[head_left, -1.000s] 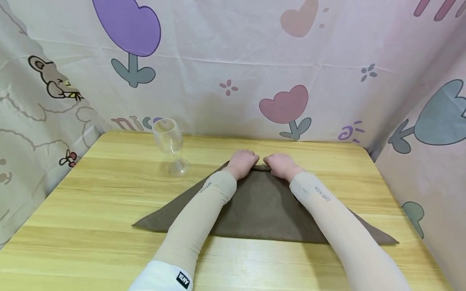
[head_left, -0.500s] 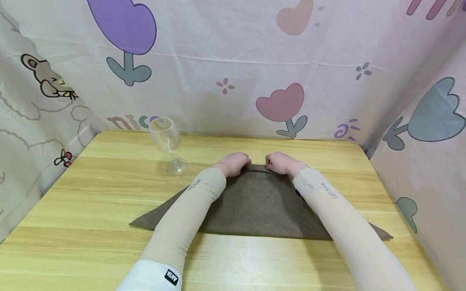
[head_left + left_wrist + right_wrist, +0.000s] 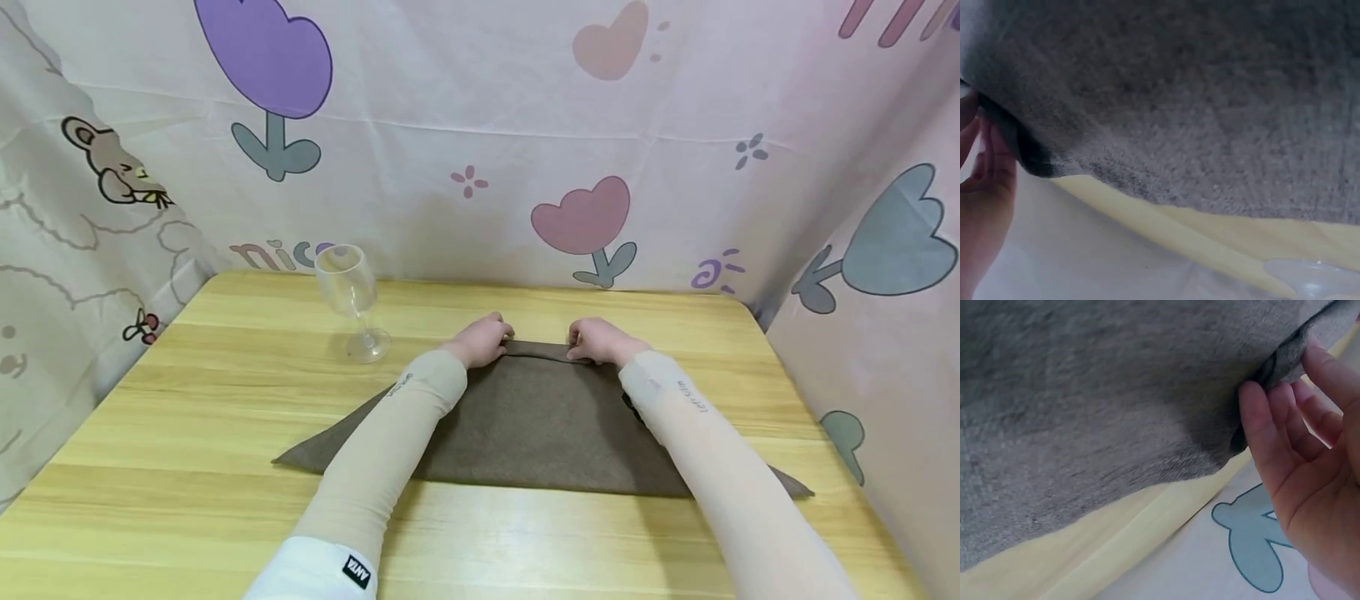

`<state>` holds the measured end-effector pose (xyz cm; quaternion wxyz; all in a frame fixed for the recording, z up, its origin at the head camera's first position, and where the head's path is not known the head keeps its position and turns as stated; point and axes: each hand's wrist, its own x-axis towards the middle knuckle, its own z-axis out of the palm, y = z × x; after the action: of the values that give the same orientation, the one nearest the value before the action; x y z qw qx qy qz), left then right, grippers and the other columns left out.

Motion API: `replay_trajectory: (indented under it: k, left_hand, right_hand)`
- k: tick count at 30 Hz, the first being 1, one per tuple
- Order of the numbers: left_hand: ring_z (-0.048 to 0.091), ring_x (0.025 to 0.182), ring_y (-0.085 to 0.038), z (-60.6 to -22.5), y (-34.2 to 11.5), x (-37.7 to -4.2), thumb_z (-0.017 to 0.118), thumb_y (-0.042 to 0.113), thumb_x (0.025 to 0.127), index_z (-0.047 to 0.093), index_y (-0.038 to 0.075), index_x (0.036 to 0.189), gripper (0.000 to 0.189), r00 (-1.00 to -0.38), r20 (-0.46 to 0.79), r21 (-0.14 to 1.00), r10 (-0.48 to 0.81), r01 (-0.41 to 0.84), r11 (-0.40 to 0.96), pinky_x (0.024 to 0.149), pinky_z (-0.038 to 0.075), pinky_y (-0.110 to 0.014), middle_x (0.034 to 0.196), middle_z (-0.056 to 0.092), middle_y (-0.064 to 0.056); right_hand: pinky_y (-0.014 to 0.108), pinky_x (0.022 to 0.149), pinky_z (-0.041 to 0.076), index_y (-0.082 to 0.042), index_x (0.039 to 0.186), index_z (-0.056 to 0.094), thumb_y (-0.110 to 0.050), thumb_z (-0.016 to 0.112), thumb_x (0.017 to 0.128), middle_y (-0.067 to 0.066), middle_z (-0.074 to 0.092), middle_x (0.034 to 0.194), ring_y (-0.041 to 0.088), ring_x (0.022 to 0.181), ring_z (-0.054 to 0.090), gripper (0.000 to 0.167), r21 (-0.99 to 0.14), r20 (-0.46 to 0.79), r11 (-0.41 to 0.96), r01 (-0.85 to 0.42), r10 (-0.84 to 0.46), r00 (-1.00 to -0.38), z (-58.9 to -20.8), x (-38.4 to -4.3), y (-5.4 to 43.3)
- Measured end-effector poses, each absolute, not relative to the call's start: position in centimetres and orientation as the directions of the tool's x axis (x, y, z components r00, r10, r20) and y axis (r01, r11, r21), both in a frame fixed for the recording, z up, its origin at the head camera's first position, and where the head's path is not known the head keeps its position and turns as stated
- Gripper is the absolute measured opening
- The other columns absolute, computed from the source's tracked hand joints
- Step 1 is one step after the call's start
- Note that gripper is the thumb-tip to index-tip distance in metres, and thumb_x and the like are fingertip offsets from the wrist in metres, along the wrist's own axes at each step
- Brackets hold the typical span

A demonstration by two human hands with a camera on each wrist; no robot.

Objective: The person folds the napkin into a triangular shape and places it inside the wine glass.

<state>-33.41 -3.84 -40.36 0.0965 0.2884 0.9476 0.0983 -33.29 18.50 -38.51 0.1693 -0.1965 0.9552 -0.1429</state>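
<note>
A brown-grey cloth [image 3: 540, 425] lies on the wooden table as a wide triangle, its far tip turned over into a narrow rolled fold [image 3: 536, 351]. My left hand [image 3: 482, 340] pinches the left end of that fold. At the opposite end, my right hand [image 3: 600, 340] has thumb and fingers on the fold. In the left wrist view, the left hand [image 3: 985, 206] grips the curled edge, partly cut off by the frame. The right wrist view has the right hand [image 3: 1316, 469] with fingertips curled around the fold. Both forearms cover parts of the cloth's slanted sides.
An upright clear wine glass [image 3: 349, 287] stands on the table [image 3: 187, 400] to the left of the cloth, near the back. Printed curtains [image 3: 420, 125] hang behind the table and along both sides.
My hands have moved apart along the far edge, left hand leftward and right hand rightward. More of the rolled fold shows between them. The glass has stayed put.
</note>
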Motion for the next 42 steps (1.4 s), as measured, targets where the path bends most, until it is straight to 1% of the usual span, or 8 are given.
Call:
replay_trajectory:
  k: [4,8,13,18,25,33,38,42]
  left_hand:
    - [0.056,0.103,-0.022,-39.8,-3.7,-33.3,0.056,0.013,0.094,0.063,0.006,0.116,0.025,-0.831,-0.168,0.233,0.530,0.489,0.840,0.091,0.046,-0.033,0.113,0.059,-0.012]
    - [0.056,0.103,-0.020,-39.3,-3.5,-33.1,0.057,0.018,0.094,0.064,0.012,0.114,0.023,-0.846,-0.197,0.165,0.496,0.470,0.867,0.091,0.046,-0.036,0.112,0.060,-0.007]
    - [0.056,0.103,-0.020,-39.3,-3.4,-33.2,0.062,0.021,0.091,0.065,0.015,0.104,0.015,-0.854,-0.143,0.065,0.500,0.496,0.866,0.094,0.043,-0.037,0.105,0.061,-0.003]
    - [0.056,0.095,-0.019,-40.1,-3.4,-33.4,0.061,0.013,0.090,0.063,0.015,0.094,0.005,-0.853,-0.068,0.011,0.518,0.519,0.855,0.090,0.043,-0.036,0.097,0.061,-0.001]
    - [0.052,0.081,-0.019,-41.1,-3.3,-33.6,0.049,0.003,0.095,0.053,0.011,0.089,0.011,-0.805,-0.033,-0.009,0.592,0.592,0.806,0.072,0.043,-0.032,0.090,0.057,-0.003]
    - [0.050,0.084,-0.017,-40.1,-4.3,-33.6,0.054,-0.001,0.086,0.056,0.009,0.098,0.016,-0.766,-0.155,0.133,0.624,0.610,0.781,0.079,0.045,-0.031,0.095,0.059,-0.005]
    - [0.058,0.094,-0.022,-39.5,-5.0,-33.1,0.053,0.007,0.090,0.060,0.006,0.107,0.019,-0.806,-0.155,0.274,0.571,0.520,0.809,0.088,0.047,-0.034,0.105,0.064,-0.010]
    - [0.055,0.111,-0.027,-39.5,-5.0,-32.6,0.052,0.014,0.095,0.054,0.004,0.122,0.029,-0.821,-0.152,0.228,0.550,0.512,0.828,0.094,0.046,-0.037,0.119,0.058,-0.014]
  right_hand:
    - [0.026,0.053,0.044,0.003,0.097,0.060,-0.010,0.065,0.086,0.012,0.061,0.080,0.013,0.052,0.049,0.018,-0.347,-0.273,0.876,-0.335,-0.436,-0.858,-38.3,-33.4,18.8]
    - [0.027,0.061,0.040,-0.002,0.083,0.059,-0.011,0.068,0.084,0.004,0.054,0.074,0.015,0.063,0.047,0.012,-0.288,-0.266,0.879,-0.379,-0.454,-0.850,-38.2,-33.7,18.7]
    - [0.027,0.060,0.033,-0.010,0.068,0.047,-0.013,0.070,0.081,-0.002,0.041,0.066,0.015,0.065,0.043,0.027,-0.209,-0.231,0.879,-0.429,-0.471,-0.851,-38.3,-33.7,18.5]
    - [0.028,0.058,0.031,-0.010,0.070,0.042,-0.006,0.067,0.080,-0.001,0.038,0.064,0.016,0.062,0.039,0.027,-0.113,-0.110,0.850,-0.515,-0.526,-0.844,-39.0,-33.3,18.2]
    - [0.040,0.062,0.049,-0.009,0.080,0.050,0.001,0.059,0.082,0.006,0.058,0.071,0.024,0.067,0.058,0.013,0.055,-0.068,0.797,-0.602,-0.598,-0.798,-40.1,-32.7,17.7]
    - [0.027,0.058,0.037,-0.008,0.078,0.050,-0.009,0.055,0.082,0.002,0.046,0.066,0.016,0.061,0.044,0.006,-0.174,-0.223,0.849,-0.499,-0.528,-0.820,-39.0,-32.8,17.7]
    - [0.025,0.050,0.042,0.000,0.099,0.055,-0.012,0.050,0.094,0.009,0.056,0.075,0.013,0.050,0.047,0.014,-0.327,-0.264,0.877,-0.353,-0.443,-0.857,-38.6,-32.8,18.1]
    - [0.026,0.047,0.044,0.005,0.114,0.053,-0.009,0.054,0.093,0.017,0.061,0.089,0.012,0.048,0.047,0.026,-0.367,-0.278,0.873,-0.320,-0.432,-0.858,-38.9,-32.7,18.6]
